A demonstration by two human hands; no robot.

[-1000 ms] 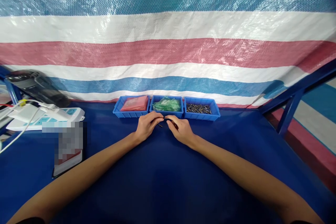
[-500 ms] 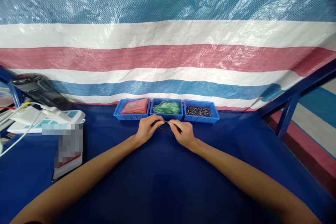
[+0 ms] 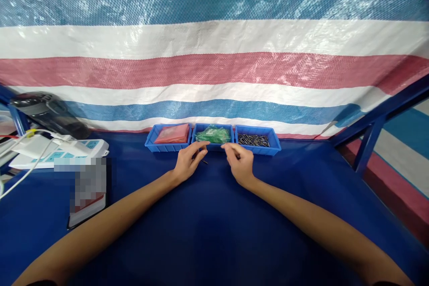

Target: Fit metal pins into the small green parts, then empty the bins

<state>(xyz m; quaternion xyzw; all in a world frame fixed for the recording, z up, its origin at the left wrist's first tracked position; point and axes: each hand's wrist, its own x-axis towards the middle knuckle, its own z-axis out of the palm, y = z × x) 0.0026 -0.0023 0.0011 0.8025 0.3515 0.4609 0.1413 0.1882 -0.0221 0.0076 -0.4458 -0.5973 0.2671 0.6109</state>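
Note:
My left hand (image 3: 188, 161) is in front of the middle blue bin, index finger stretched out and thumb apart from it. Just below its thumb is a small dark screw-like piece (image 3: 205, 161); I cannot tell whether it lies on the table or touches the hand. My right hand (image 3: 240, 163) is a short way to the right, fingertips pinched together near the bin's front edge. Anything in that pinch is too small to make out. Behind the hands, the middle bin (image 3: 219, 148) holds green plastic bags (image 3: 213, 135). The right bin (image 3: 273, 146) holds many small dark screws (image 3: 254, 140).
A left blue bin (image 3: 164, 147) holds red plastic bags (image 3: 172, 134). Further left are a white power strip (image 3: 90, 149) with cables, a dark bottle (image 3: 50, 114) and a phone (image 3: 89, 212). A striped sheet (image 3: 214, 69) hangs behind the blue table (image 3: 208, 223); a blue frame post (image 3: 368, 147) stands right.
My hands have moved apart; earlier their fingertips met at a thin dark piece between them. My right hand has shifted slightly right, and my left fingers have spread. The bins stay in place.

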